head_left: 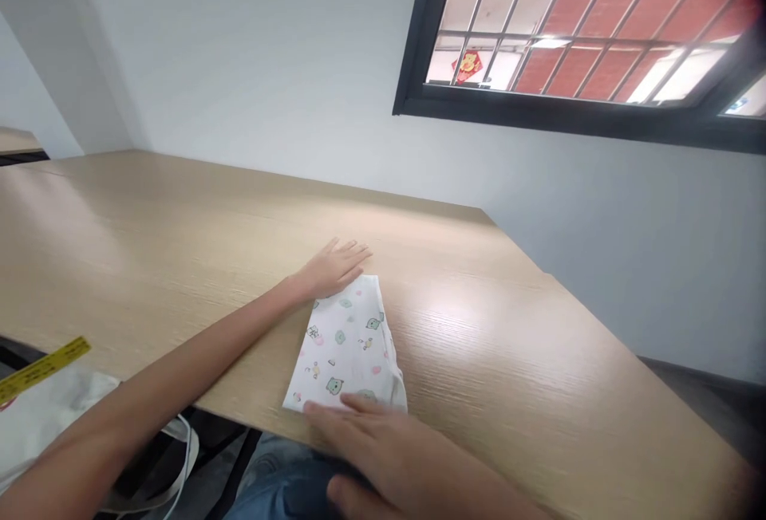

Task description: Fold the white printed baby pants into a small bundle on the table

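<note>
A folded white cloth (350, 344) printed with small green, pink and yellow animal figures lies flat on the wooden table. My left hand (338, 267) rests palm down across its far edge, fingers stretched out to the right. Over the near edge is my right hand (383, 444), its fingers extended and spread, with the fingertips at the cloth's near left part. Its thumb hangs lower, by the table's front edge. The cloth's right side looks slightly rumpled, and its near right corner is partly hidden by my right hand.
The light wood table (179, 241) runs back to a white wall. A barred window (574, 33) with a dark frame is at the upper right. At the lower left, beside the table's front edge, are a white bag (65, 404) and a yellow printed strip (45, 368).
</note>
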A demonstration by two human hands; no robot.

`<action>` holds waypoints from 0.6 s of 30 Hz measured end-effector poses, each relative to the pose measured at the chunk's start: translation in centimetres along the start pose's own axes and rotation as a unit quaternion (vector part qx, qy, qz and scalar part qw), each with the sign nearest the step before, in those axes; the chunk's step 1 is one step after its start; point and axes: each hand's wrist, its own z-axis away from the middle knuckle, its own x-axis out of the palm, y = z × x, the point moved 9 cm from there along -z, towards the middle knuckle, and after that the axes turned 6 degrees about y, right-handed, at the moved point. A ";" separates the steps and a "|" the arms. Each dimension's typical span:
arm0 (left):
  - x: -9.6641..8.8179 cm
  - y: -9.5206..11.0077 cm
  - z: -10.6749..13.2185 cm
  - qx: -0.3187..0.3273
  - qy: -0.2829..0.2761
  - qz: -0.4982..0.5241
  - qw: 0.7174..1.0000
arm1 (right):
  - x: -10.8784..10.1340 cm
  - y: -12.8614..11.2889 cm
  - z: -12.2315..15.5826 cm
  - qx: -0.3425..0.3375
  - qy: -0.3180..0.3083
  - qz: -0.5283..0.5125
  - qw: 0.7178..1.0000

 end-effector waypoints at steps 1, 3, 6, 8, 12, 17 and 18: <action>-0.8 0.3 1.2 -0.013 0.007 0.000 1.000 | -1.2 0.3 0.3 0.010 0.030 0.007 0.999; -2.0 1.2 4.2 -0.030 0.006 0.009 0.999 | -3.8 1.4 1.0 0.021 0.103 0.037 0.994; -2.3 2.7 8.8 -0.040 -0.044 0.060 0.996 | -5.0 4.1 1.5 0.040 0.121 0.100 0.987; -1.4 3.3 11.5 -0.045 -0.091 0.083 0.991 | -4.1 6.2 1.6 0.062 0.073 0.119 0.988; 0.5 4.7 15.1 -0.008 -0.120 0.078 0.990 | -1.9 7.5 2.7 0.077 0.031 0.091 0.992; 0.5 7.5 17.8 0.020 -0.103 0.077 0.991 | 0.5 5.6 5.7 0.083 0.071 0.105 0.988; 0.2 8.0 18.1 0.021 -0.093 0.082 0.992 | 0.8 5.1 6.3 0.077 0.090 0.108 0.987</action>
